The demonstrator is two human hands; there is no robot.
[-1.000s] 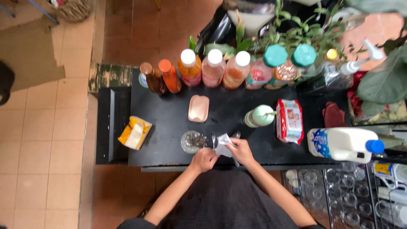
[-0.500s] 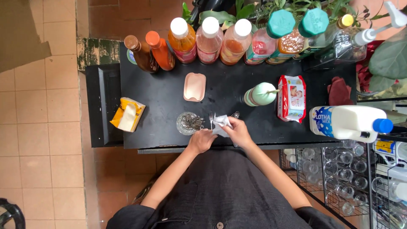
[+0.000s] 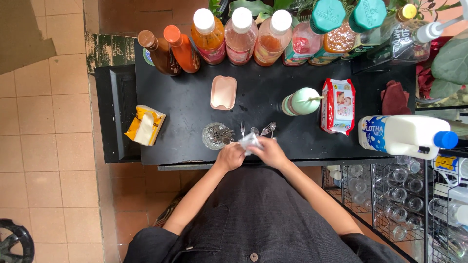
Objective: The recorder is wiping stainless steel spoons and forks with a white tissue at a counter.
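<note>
— Start from your left. What is on the desk (image 3: 185, 107)?

— Far left, a yellow packet (image 3: 145, 125) lies near the edge. Next comes a small clear glass (image 3: 217, 135) with dark metal pieces in it, just beside my left hand (image 3: 230, 156).

— And that hand?

— Its grip is curled tight, fingers pressed together on the near end of a white wad (image 3: 249, 141), tissue or cloth, I cannot tell which. The wad sits between my two hands at the front edge of the desk, right over my lap.

— What lies behind it?

— A fork (image 3: 242, 128) flat on the desk, then a couple of spoons (image 3: 269, 128), all just beyond my knuckles and touching nothing I hold.

— The right hand (image 3: 271, 152)?

— Its grip is closed over the other end of the wad, pinching it against the left. If something is wrapped inside, the folds hide it.

— What has changed in the last second?

— Very little. Both hands stay at the same spot, on the same wad, beside the same glass. Only my head has dipped closer, so the work has not moved on to another piece.

— Further right?

— A green-lidded cup (image 3: 301, 101), a red and white wipes pack (image 3: 337, 106), then a white jug (image 3: 404, 136) with a blue cap on its side, all well apart from my hands.
</note>
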